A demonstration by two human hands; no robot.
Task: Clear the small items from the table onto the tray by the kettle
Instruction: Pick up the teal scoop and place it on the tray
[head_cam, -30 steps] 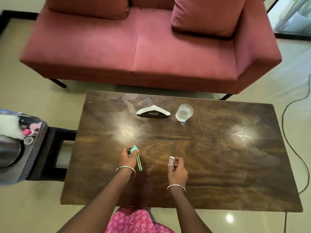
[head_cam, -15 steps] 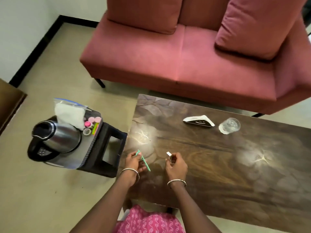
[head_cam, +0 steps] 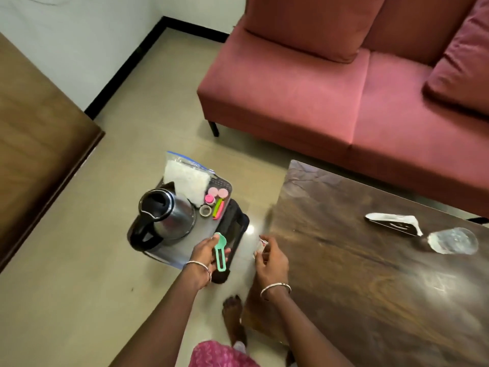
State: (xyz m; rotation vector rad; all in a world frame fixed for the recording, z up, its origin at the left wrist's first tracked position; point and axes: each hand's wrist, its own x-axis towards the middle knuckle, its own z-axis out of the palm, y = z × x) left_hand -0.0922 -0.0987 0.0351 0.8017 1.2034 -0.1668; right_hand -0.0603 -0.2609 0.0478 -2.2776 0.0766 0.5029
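A: Where does the view sit?
B: One head-worn wide-angle camera, looking steeply down and forward, tilted so the floor runs askew.
A: What anchors it?
B: The kettle, near centre-left and close below. The counter fills the frame to the kettle's right, the sofa beyond it.
A: A second view?
B: None, so nothing is shared.

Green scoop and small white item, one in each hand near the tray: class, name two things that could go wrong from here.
1. The tray is crowded: kettle, bag and pink caps leave little bare space, so the green scoop in the left hand could knock something or slide off the edge.
2. The right hand only pinches the small white item; it might drop to the floor.
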